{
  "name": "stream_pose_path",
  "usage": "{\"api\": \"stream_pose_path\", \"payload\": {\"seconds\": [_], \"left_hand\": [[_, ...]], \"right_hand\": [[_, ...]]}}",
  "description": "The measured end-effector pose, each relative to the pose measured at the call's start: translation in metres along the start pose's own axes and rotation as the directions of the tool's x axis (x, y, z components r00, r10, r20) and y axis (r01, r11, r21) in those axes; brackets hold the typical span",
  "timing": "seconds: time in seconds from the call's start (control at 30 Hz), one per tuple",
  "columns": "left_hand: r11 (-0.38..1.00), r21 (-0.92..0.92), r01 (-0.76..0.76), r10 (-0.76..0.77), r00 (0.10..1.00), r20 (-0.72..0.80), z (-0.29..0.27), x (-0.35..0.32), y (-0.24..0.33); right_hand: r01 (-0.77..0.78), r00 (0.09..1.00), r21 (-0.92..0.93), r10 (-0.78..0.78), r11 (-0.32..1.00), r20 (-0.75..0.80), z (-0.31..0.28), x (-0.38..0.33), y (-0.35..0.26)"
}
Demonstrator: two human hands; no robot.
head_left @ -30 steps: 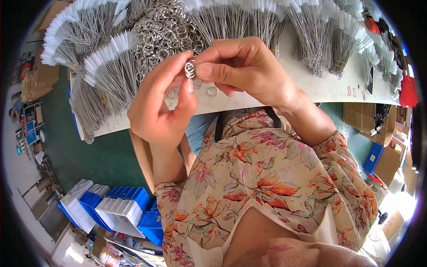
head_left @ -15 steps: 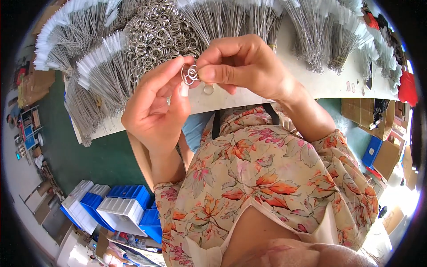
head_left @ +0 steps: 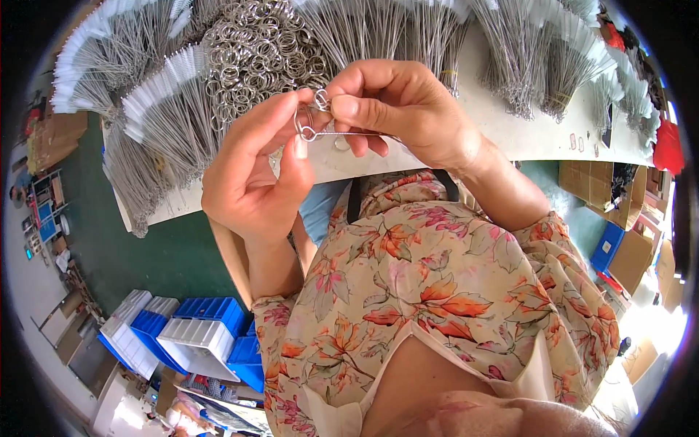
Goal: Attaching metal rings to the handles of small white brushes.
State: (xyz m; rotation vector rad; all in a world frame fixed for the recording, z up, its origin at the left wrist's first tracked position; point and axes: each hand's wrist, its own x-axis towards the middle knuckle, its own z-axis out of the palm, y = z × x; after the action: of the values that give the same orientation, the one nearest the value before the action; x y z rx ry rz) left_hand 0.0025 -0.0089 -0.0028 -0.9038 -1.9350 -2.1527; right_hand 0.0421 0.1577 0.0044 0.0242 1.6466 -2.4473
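Between the thumb and fingers of my left hand (head_left: 251,171) is a silver split ring (head_left: 297,116), held upright above the table edge. A twisted wire (head_left: 349,133) hangs on that ring by its end loop (head_left: 308,134) and runs right, below my right fingers. My right hand (head_left: 415,109) is closed, its thumb and forefinger pinching at a second small wire loop (head_left: 321,99) against the ring's upper side. Whether this loop is threaded on the ring, I cannot tell. The far ends of the wires are hidden by my right hand.
A heap of split rings (head_left: 262,58) lies on the white table (head_left: 495,142) beyond my hands. Bundles of wire brushes (head_left: 510,65) with white bristles flank it, with more brushes (head_left: 171,109) at left. Blue and white bins (head_left: 196,335) stand on the floor at lower left.
The wire loops, bunched together at the ring before, are now apart. One wire has swung down and its shaft shows; my right hand has shifted slightly, pinching by the upper loop.
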Motion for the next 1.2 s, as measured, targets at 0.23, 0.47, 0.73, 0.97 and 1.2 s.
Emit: {"api": "stream_pose_path", "payload": {"seconds": [0.23,0.47,0.73,0.97,1.2], "left_hand": [[0.992,0.123,0.023,-0.039,0.991,0.129,-0.008,0.004,0.003],[0.995,0.071,0.069,-0.079,0.985,0.150,-0.011,0.003,-0.002],[0.986,0.154,0.063,-0.092,0.978,0.189,-0.016,0.005,-0.001],[0.984,0.156,-0.083,0.066,0.992,0.108,-0.014,0.000,-0.004],[0.998,0.038,0.059,-0.060,0.997,0.040,-0.013,-0.002,0.002]], "right_hand": [[0.005,0.999,-0.047,-0.003,0.999,0.038,-0.003,0.002,0.004],[-0.009,1.000,-0.034,0.010,0.999,0.019,-0.004,0.005,0.008],[0.070,0.997,-0.113,-0.067,0.991,0.030,-0.001,0.007,0.014],[-0.179,0.960,-0.223,0.220,0.958,0.175,-0.011,0.007,-0.007],[0.031,0.998,-0.220,-0.041,0.975,-0.044,0.011,-0.006,0.012]]}}
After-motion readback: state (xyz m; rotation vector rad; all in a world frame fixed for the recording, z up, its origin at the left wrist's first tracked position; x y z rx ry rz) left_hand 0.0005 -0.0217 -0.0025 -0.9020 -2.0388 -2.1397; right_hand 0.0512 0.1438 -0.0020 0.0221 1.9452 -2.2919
